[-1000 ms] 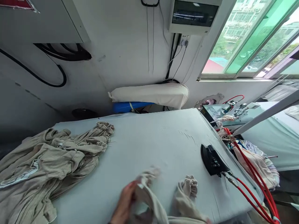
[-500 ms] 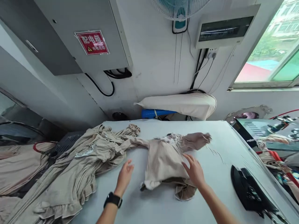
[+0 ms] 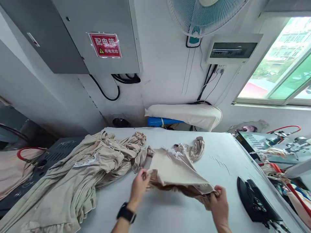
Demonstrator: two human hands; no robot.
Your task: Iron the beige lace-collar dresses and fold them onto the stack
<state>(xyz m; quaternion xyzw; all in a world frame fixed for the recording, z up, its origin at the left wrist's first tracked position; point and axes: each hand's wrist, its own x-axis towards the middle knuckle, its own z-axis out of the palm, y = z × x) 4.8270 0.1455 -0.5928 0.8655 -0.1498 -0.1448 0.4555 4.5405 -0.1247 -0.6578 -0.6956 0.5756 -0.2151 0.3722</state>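
Note:
A small beige long-sleeved top lies on the pale table, stretched between my two hands. My left hand, with a black watch on its wrist, pinches the near left corner of its hem. The near right corner is gripped in my right hand. Brown inner fabric shows along the lower edge. Both sleeves reach away toward the back, the right one curled. Left of it, a heap of similar beige garments touches or nearly touches the left sleeve; I cannot tell which.
A black iron rests on the table's right side. Behind the table are a cloth-covered padded board and a blue roll. A metal machine stands at the right. A fan and a grey electrical cabinet are above.
Both hands have closed on the hem corners and spread the top wider. The right hand moved right and nearer; the right sleeve is now curled back. The view has shifted slightly.

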